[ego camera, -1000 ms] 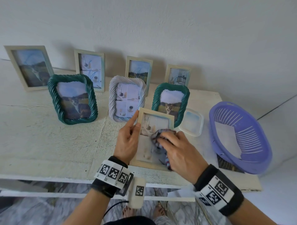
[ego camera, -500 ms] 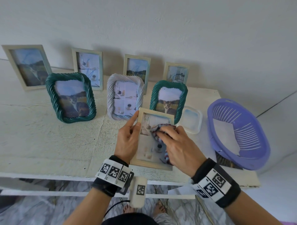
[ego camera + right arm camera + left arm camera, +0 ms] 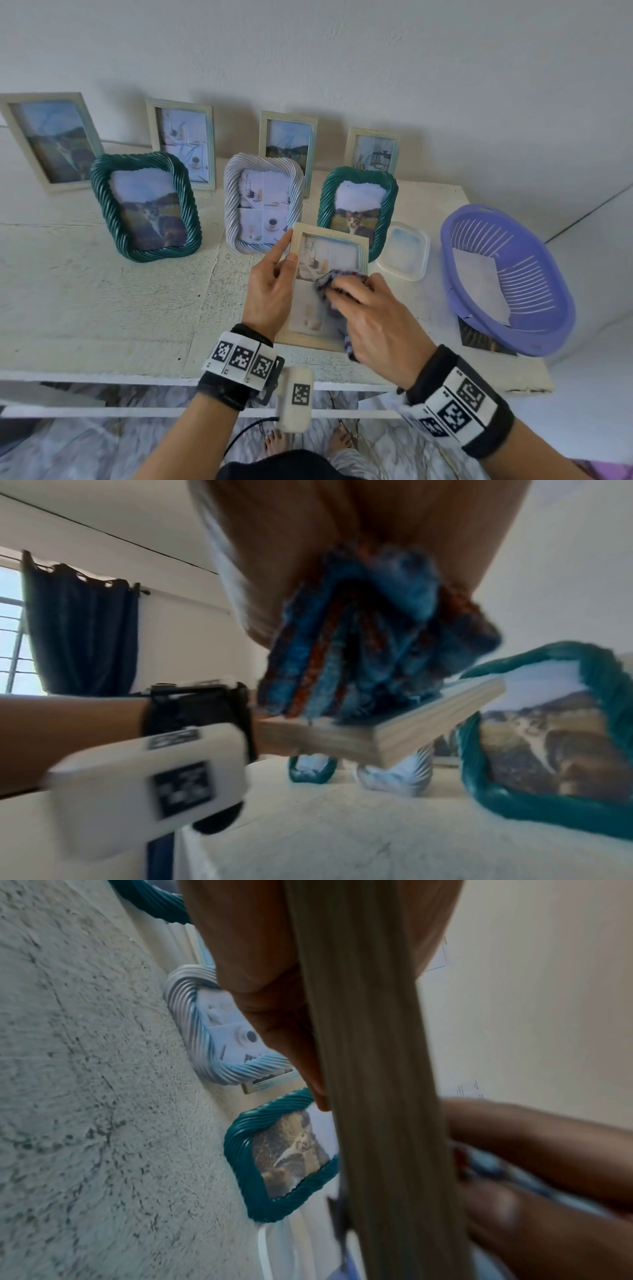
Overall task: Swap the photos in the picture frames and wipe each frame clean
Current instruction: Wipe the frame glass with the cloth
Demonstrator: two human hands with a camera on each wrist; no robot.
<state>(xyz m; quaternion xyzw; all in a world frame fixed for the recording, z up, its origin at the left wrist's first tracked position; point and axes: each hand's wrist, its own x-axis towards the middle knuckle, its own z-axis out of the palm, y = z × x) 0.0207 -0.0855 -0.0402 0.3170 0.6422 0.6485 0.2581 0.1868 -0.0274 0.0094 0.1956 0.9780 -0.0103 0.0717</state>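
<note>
My left hand [image 3: 274, 284] grips the left edge of a pale wooden picture frame [image 3: 330, 246], tilted above the table's front edge; that frame edge [image 3: 380, 1096] runs down the left wrist view. My right hand [image 3: 363, 308] holds a bunched blue-and-red cloth [image 3: 337, 277] and presses it on the frame's glass. In the right wrist view the cloth [image 3: 369, 647] sits on the frame [image 3: 394, 731]. Behind stand a green twisted frame [image 3: 356, 205] with a cat photo, a white twisted frame [image 3: 262, 202] and another green frame [image 3: 145, 205].
Several pale wooden frames [image 3: 185, 142] lean on the wall at the back of the white table [image 3: 102, 291]. A clear plastic lid [image 3: 406, 251] lies right of the held frame. A purple basket [image 3: 513, 291] with a sheet in it sits at the right end.
The right hand with the cloth has slid up and to the left over the glass, from the frame's lower part to its middle. The left hand keeps its grip.
</note>
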